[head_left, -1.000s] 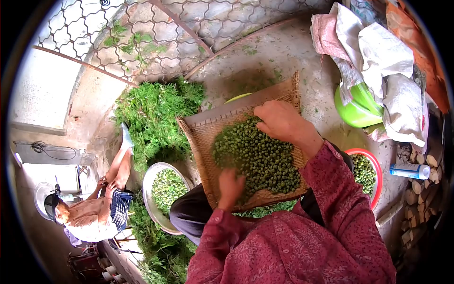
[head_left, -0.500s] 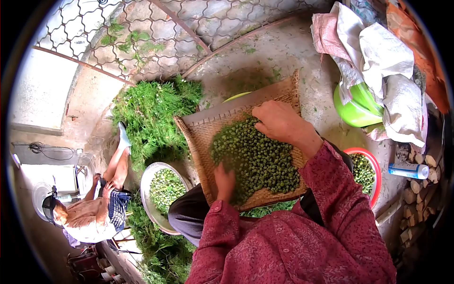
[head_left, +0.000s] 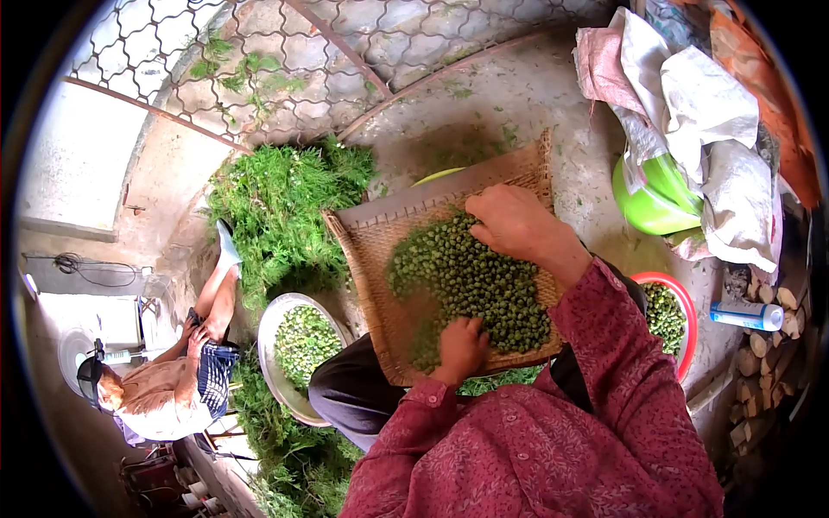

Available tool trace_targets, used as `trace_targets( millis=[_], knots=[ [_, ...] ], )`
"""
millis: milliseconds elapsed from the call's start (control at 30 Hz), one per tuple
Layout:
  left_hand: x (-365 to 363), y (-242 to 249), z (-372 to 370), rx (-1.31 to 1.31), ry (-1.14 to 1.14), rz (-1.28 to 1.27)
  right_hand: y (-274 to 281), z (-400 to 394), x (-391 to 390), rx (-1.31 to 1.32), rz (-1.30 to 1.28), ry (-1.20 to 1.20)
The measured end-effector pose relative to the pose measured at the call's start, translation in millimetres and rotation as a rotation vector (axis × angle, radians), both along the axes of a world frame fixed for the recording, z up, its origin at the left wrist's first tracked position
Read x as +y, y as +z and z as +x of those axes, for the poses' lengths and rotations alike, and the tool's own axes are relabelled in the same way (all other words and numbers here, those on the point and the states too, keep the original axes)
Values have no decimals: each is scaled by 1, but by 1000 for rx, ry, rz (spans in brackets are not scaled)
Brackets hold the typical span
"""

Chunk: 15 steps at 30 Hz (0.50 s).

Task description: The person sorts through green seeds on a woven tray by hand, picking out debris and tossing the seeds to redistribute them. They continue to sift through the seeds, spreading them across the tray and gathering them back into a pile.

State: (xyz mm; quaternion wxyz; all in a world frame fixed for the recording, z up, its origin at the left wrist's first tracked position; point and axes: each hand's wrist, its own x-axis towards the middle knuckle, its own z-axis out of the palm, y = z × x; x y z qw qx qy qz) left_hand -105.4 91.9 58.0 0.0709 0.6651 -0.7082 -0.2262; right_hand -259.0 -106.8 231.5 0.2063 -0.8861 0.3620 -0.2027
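Note:
A shallow woven basket (head_left: 367,298) lies tilted across my lap, with a heap of small round green berries (head_left: 466,276) in it. My right hand (head_left: 522,229) is over the upper part of the heap. Its thumb and fingers are drawn together, and I cannot make out what is between them. Down at the heap's lower edge, my left hand (head_left: 464,347) touches the berries with its fingers curled in. What those fingers hold is hidden. The basket's left part shows bare weave and a blurred patch.
A metal basin (head_left: 269,345) of green pieces stands left, a red-rimmed basin (head_left: 688,324) right. Feathery green plants (head_left: 276,207) lie on the floor. A seated person (head_left: 168,380) is at far left. Sacks (head_left: 708,95), a green tub (head_left: 652,203), a white-blue canister (head_left: 747,315) and firewood (head_left: 760,371) line the right.
My left hand has moved right across the basket, from the bare weave at the left to the lower edge of the berries. My right hand stays at the upper part of the heap.

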Motion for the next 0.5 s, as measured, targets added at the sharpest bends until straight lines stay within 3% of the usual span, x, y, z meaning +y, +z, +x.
trace_targets(
  millis=[100, 200, 233, 267, 300, 500],
  knots=[
    [12, 27, -6, 99, -65, -39, 3, -1, 0, 26, 18, -21],
    [16, 6, 25, 357, 140, -75, -3, -4, 1, -34, -25, -42],
    [10, 3, 41, 232, 35, -313, -2, -5, 2, -29, -20, -41],
    [4, 12, 46, 315, 299, -228, 0, -5, 2, -25, -17, -38],
    [-2, 7, 59, 265, 363, -270, 1, -4, 2, -22, -14, -34],
    [-31, -30, 110, 82, 496, -58, -1, -4, 0, -10, -2, -18]
  ],
)
